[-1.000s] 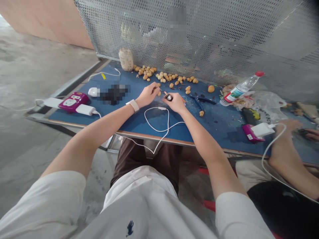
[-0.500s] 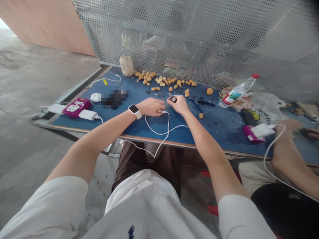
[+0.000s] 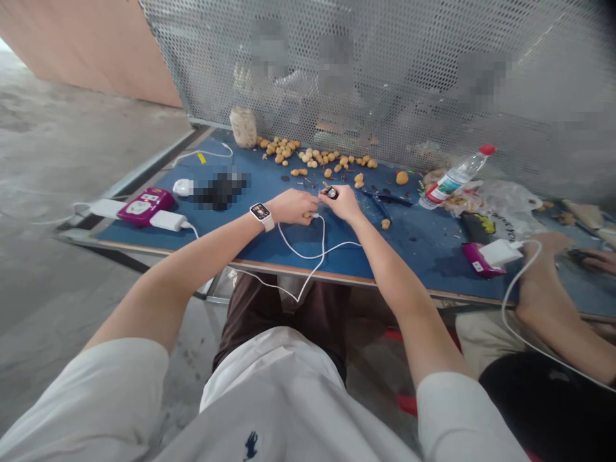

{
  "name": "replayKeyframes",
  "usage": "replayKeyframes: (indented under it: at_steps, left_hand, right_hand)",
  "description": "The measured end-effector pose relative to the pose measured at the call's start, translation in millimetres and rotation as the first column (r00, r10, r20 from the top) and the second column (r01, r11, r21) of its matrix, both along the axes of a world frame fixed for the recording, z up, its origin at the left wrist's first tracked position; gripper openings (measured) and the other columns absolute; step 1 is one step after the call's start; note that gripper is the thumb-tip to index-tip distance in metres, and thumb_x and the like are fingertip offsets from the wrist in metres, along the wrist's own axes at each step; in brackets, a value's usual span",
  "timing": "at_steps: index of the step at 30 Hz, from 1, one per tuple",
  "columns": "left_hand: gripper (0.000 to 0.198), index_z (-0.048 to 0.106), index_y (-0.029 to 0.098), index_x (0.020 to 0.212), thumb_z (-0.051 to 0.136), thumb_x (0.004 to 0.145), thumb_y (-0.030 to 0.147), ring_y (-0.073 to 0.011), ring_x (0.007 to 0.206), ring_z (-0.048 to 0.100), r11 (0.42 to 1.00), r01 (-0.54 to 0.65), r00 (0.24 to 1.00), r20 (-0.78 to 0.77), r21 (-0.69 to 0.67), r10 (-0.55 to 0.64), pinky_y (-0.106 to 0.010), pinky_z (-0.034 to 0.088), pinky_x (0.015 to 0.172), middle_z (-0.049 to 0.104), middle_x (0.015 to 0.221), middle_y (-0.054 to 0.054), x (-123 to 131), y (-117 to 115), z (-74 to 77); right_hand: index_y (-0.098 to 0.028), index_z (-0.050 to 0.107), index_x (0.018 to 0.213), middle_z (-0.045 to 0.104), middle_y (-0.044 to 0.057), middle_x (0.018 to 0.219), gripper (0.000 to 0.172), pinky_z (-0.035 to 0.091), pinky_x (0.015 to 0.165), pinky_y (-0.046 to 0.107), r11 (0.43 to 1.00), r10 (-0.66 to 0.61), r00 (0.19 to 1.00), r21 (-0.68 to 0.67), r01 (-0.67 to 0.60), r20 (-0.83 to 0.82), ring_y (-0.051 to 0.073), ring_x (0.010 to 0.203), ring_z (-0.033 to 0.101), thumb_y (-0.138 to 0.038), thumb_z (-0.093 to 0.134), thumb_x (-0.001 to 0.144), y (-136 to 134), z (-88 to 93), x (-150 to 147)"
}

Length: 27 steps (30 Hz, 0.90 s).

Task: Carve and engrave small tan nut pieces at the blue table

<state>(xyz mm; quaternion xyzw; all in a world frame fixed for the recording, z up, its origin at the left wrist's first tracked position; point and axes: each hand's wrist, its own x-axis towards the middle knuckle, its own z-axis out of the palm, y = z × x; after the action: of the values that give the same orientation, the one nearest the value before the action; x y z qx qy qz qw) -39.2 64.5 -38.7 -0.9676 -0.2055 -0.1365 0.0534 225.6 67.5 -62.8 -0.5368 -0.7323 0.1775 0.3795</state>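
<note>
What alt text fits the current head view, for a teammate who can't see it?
Two bare hands meet over a blue tabletop: the right hand holds a small black-and-silver object; the left hand is beside a white cable. Behind, tan roundish pieces line a perforated metal screen, with a red-capped plastic bottle rightward.

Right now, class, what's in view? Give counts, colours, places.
Table: one, blue, centre
Mesh panel: one, grey, behind
Jar: one, whitish, rear left
Rounded pieces: many, tan, mostly rear
Pliers: one, blue, right
Bottle: one, clear, right
Plastic bag: one, translucent, right
Packet: one, black-yellow, right
Socket blocks: two, magenta, both sides
Chargers: three, white, at blocks
Cables: several, white, on table
Blurred item: one, black, left
Co-worker: one, partly visible, right
Handheld object: one, dark, centre
Watch: one, white strap, left wrist
Left hand: one, bare, centre
Right hand: one, bare, centre
</note>
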Motion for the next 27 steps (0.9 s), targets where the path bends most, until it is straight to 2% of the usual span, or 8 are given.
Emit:
replayKeyframes:
  at_steps: [4, 7, 11, 13, 15, 21, 24, 27]
  left_hand:
    - [0.018, 0.086, 0.026, 0.095, 0.082, 0.110, 0.035, -0.0290, 0.109, 0.087, 1.000, -0.009, 0.999, 0.033, -0.002, 0.009, -0.039, 0.054, 0.082, 0.094, 0.116, -0.010, -3.6, -0.8, 0.3]
    - [0.029, 0.086, 0.025, 0.094, 0.083, 0.112, 0.048, -0.0299, 0.103, 0.087, 0.995, -0.077, 0.987, 0.138, -0.059, 0.084, -0.040, 0.055, 0.082, 0.093, 0.115, -0.012, -4.6, 3.1, -2.1]
    - [0.017, 0.087, 0.021, 0.107, 0.076, 0.112, 0.033, -0.0291, 0.101, 0.088, 0.951, -0.176, 0.884, 0.385, -0.255, 0.266, -0.040, 0.062, 0.092, 0.093, 0.111, -0.012, -3.7, 17.6, -9.0]
    - [0.015, 0.087, 0.020, 0.118, 0.079, 0.108, 0.026, -0.0273, 0.102, 0.089, 0.915, -0.160, 0.826, 0.458, -0.369, 0.329, -0.038, 0.065, 0.096, 0.094, 0.111, -0.010, -4.3, 25.2, -13.0]
    - [0.017, 0.087, 0.020, 0.121, 0.083, 0.106, 0.025, -0.0265, 0.104, 0.090, 0.902, -0.121, 0.824, 0.465, -0.414, 0.324, -0.037, 0.066, 0.100, 0.096, 0.114, -0.009, -5.8, 29.7, -16.0]
    - [0.023, 0.093, 0.023, 0.124, 0.078, 0.107, 0.027, -0.0319, 0.115, 0.092, 0.935, -0.141, 0.902, 0.348, -0.327, 0.258, -0.041, 0.067, 0.105, 0.097, 0.124, -0.011, -6.5, 25.1, -14.4]
    - [0.022, 0.093, 0.024, 0.123, 0.077, 0.107, 0.026, -0.0343, 0.120, 0.092, 0.927, -0.192, 0.889, 0.343, -0.321, 0.303, -0.043, 0.068, 0.108, 0.097, 0.123, -0.011, -5.9, 23.4, -11.0]
    - [0.021, 0.093, 0.023, 0.120, 0.076, 0.108, 0.026, -0.0346, 0.119, 0.092, 0.913, -0.228, 0.831, 0.420, -0.339, 0.363, -0.046, 0.068, 0.111, 0.097, 0.124, -0.012, -8.2, 26.4, -8.0]
  right_hand:
    - [-0.023, 0.097, 0.108, 0.099, 0.014, 0.114, 0.025, 0.070, 0.109, 0.054, 1.000, 0.009, 1.000, -0.009, -0.009, 0.000, 0.040, 0.111, 0.091, -0.045, 0.091, 0.099, -0.7, 0.5, 0.7]
    - [-0.023, 0.098, 0.110, 0.100, 0.013, 0.117, 0.026, 0.070, 0.110, 0.054, 0.999, 0.033, 0.999, -0.014, -0.033, -0.001, 0.040, 0.114, 0.091, -0.045, 0.090, 0.099, -2.3, 2.2, 0.9]
    - [-0.024, 0.099, 0.114, 0.100, 0.012, 0.121, 0.026, 0.069, 0.114, 0.054, 0.993, 0.115, 0.993, -0.002, -0.115, 0.009, 0.040, 0.118, 0.091, -0.044, 0.088, 0.100, -6.1, 4.9, -2.0]
    - [-0.025, 0.099, 0.114, 0.100, 0.011, 0.119, 0.025, 0.069, 0.113, 0.053, 0.990, 0.139, 0.990, -0.003, -0.139, 0.019, 0.039, 0.116, 0.090, -0.043, 0.088, 0.100, -8.1, 5.7, -4.2]
    - [-0.024, 0.099, 0.114, 0.099, 0.012, 0.118, 0.024, 0.069, 0.110, 0.053, 0.990, 0.144, 0.989, -0.001, -0.144, 0.030, 0.039, 0.113, 0.089, -0.042, 0.089, 0.101, -9.6, 6.2, -6.0]
    - [-0.023, 0.098, 0.110, 0.096, 0.009, 0.104, 0.027, 0.066, 0.100, 0.049, 0.988, 0.155, 0.984, -0.018, -0.154, 0.093, 0.038, 0.105, 0.086, -0.047, 0.093, 0.101, -11.1, 6.8, -7.6]
    - [-0.022, 0.100, 0.114, 0.098, 0.010, 0.109, 0.028, 0.065, 0.101, 0.048, 0.988, 0.156, 0.984, -0.014, -0.155, 0.088, 0.038, 0.108, 0.088, -0.046, 0.092, 0.102, -11.5, 7.7, -7.9]
    - [-0.023, 0.100, 0.116, 0.100, 0.010, 0.117, 0.026, 0.066, 0.107, 0.049, 0.992, 0.128, 0.986, 0.003, -0.129, 0.105, 0.039, 0.114, 0.090, -0.043, 0.090, 0.103, -12.7, 9.7, -7.0]
